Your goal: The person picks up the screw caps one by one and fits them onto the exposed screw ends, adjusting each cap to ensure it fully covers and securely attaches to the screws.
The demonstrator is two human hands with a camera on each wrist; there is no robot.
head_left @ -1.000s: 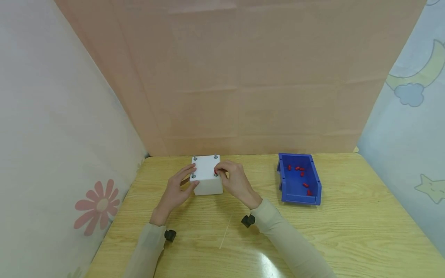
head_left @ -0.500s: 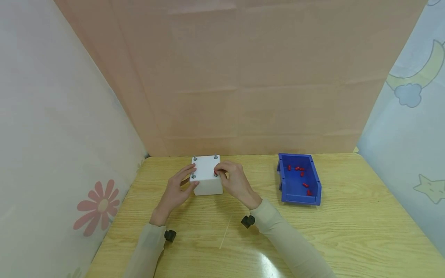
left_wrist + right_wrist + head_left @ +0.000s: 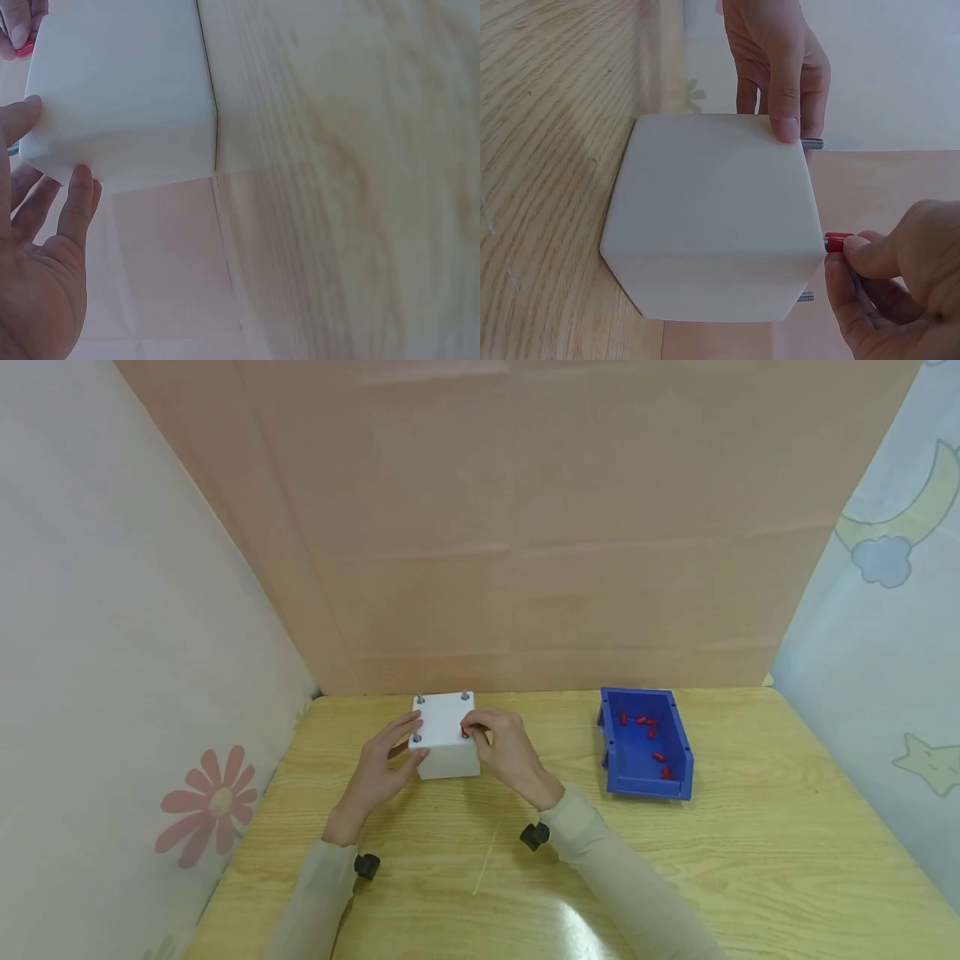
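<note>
A white block [image 3: 446, 758] stands on the table with threaded metal studs upright at its top corners, such as the far-left stud [image 3: 420, 699] and the near-left stud [image 3: 812, 143]. My left hand [image 3: 378, 770] grips the block's near-left corner, thumb on the front face and fingers along the left side. At the near-right corner, thumb and forefinger of my right hand [image 3: 512, 756] pinch a small red cap [image 3: 836, 241] over the stud there. A short bit of metal shows between cap and block in the right wrist view.
To the right stands a blue bin [image 3: 645, 789] with several loose red caps [image 3: 658, 757] inside. A thin pale stick [image 3: 486, 860] lies on the wooden table [image 3: 765, 827] in front of the block. Behind, a pinkish-brown backdrop [image 3: 525, 568] rises at the table's far edge.
Both hands keep their places at the block. Slightly less metal shows beneath the red cap in the head view than a second ago.
</note>
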